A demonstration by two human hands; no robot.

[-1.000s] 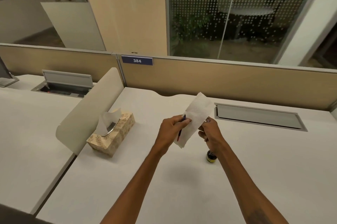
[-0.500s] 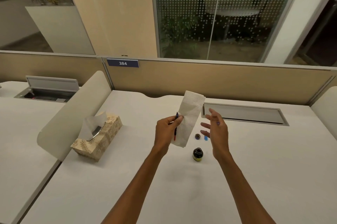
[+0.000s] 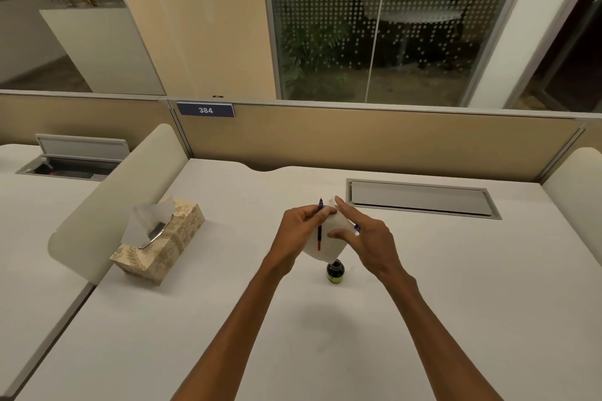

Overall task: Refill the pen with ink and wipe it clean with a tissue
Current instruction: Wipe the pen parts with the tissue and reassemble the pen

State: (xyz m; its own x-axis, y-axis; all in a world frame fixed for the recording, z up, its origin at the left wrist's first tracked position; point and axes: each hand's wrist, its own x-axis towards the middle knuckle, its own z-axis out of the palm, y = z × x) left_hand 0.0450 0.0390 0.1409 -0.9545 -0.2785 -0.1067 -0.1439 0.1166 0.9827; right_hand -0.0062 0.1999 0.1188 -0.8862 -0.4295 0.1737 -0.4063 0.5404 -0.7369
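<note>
L hand [image 3: 298,229] grips 1 pen [image 3: 319,232], 1 tissue [image 3: 329,249]; 1 ink bottle [image 3: 335,271] nearby.

Single head-worn wide-angle view. Sits above near edge of desk [image 3: 202,329], facing forward and down along it. Desk close, filling lower half of frame. Behind desk: partition [image 3: 374,143] with number plate [image 3: 205,109]. Further behind desk: glass wall [image 3: 423,35], filling upper half. Straight edges bow toward frame borders.
</note>
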